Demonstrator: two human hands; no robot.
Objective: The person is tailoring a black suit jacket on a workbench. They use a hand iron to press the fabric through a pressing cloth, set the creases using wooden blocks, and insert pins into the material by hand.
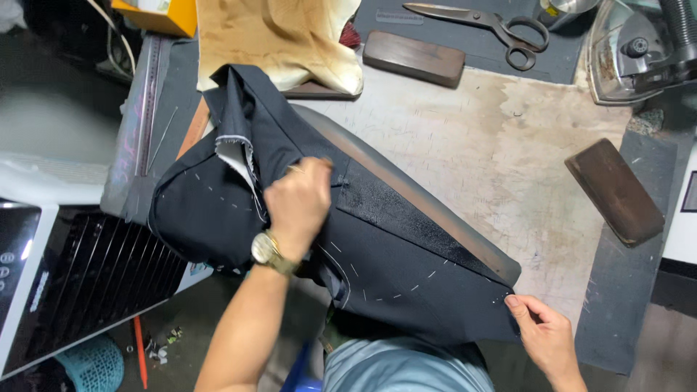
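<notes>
Here, a dark basted jacket (377,247) is spread over a pressing board on the table (508,145); it is gripped by the left hand (298,203), its corner pinched by the right hand (544,334), being smoothed taut.

navy jacket (392,247) with white basting stitches, gold wristwatch (267,249), brown wooden blocks (414,58)

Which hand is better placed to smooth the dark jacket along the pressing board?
Probably the left hand: it rests mid-jacket, while the right hand pinches the hem corner, anchoring it.
</notes>
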